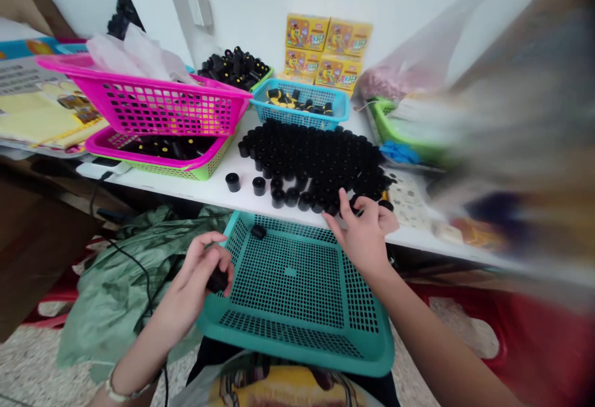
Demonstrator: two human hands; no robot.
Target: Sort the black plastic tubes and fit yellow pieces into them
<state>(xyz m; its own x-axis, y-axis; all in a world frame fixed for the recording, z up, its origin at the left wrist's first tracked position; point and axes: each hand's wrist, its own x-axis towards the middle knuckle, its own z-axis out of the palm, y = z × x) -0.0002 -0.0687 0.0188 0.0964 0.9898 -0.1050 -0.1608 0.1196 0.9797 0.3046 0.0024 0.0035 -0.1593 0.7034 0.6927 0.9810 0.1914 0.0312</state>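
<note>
My left hand (198,283) is closed around a small black cylinder part (217,280) at the left rim of a teal mesh tray (297,326) on my lap. One black part (258,231) lies alone in the tray's far left corner. My right hand (365,230) reaches over the tray's far edge to the front of a big cluster of upright black cylinder parts (316,162) on the white table; its fingers pinch at a part there.
Stacked pink baskets (158,106) stand at the left, with a blue basket (301,103) and yellow boxes (328,51) behind the cluster. A green tray (395,125) and a plastic bag sit to the right. A green bag (125,271) and cable lie below the table.
</note>
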